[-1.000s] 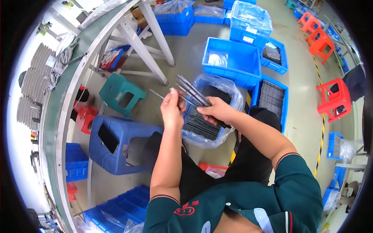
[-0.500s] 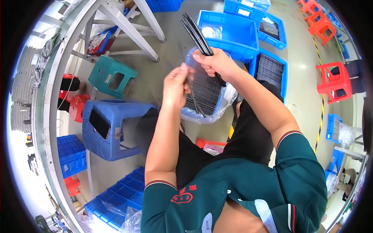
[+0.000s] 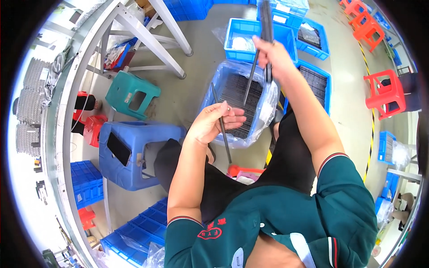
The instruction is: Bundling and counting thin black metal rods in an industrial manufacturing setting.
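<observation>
The left hand (image 3: pixel 216 120) holds one rod (image 3: pixel 226 144) over the near left of the bin (image 3: pixel 271 107) of rods (image 3: pixel 236 93); the right hand (image 3: pixel 276 57), farther off, clasps a bundle (image 3: pixel 267 27) with a stray rod (image 3: pixel 251 78) slanting nearer. A snug grip should keep that stray rod from slipping.

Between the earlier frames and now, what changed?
The right hand moved forward and rightward with its bundle of black rods; one slanting rod now diverges from it. The left hand shifted right, fingers opened out, a single rod at its thumb. The lined bin and blue stool stayed put.
</observation>
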The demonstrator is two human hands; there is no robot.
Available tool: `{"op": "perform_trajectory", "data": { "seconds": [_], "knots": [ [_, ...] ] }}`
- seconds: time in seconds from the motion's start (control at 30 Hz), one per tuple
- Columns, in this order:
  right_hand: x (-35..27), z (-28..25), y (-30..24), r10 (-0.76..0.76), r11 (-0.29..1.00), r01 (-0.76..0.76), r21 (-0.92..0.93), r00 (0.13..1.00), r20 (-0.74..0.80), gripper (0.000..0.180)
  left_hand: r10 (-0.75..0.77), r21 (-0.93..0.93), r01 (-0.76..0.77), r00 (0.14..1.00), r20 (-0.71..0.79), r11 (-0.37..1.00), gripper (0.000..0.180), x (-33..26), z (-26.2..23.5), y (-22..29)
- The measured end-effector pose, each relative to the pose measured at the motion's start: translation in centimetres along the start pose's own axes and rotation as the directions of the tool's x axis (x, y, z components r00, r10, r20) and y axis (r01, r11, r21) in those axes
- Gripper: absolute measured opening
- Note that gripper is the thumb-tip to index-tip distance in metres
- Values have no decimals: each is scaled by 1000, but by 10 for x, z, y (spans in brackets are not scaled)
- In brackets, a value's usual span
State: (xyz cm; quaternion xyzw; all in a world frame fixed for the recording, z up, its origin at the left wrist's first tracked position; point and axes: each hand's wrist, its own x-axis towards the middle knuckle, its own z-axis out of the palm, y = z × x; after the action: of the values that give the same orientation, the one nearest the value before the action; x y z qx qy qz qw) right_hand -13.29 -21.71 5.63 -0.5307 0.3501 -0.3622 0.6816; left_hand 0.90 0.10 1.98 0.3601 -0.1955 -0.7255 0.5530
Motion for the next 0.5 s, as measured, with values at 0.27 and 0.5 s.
{"op": "perform_trajectory", "data": {
  "seconds": [0.27, 0.5],
  "knots": [
    [-59, 58, 33, 325, 870, -73, -489, 829, 455, 17, 29, -43, -26, 998, 60, 999, 36, 15, -4, -9],
    [-54, 61, 31, 258, 841, -27, -541, 898, 356, 21, 94, -123, -101, 993, -67, 987, 31, 8, -9, -1]
  ]
}}
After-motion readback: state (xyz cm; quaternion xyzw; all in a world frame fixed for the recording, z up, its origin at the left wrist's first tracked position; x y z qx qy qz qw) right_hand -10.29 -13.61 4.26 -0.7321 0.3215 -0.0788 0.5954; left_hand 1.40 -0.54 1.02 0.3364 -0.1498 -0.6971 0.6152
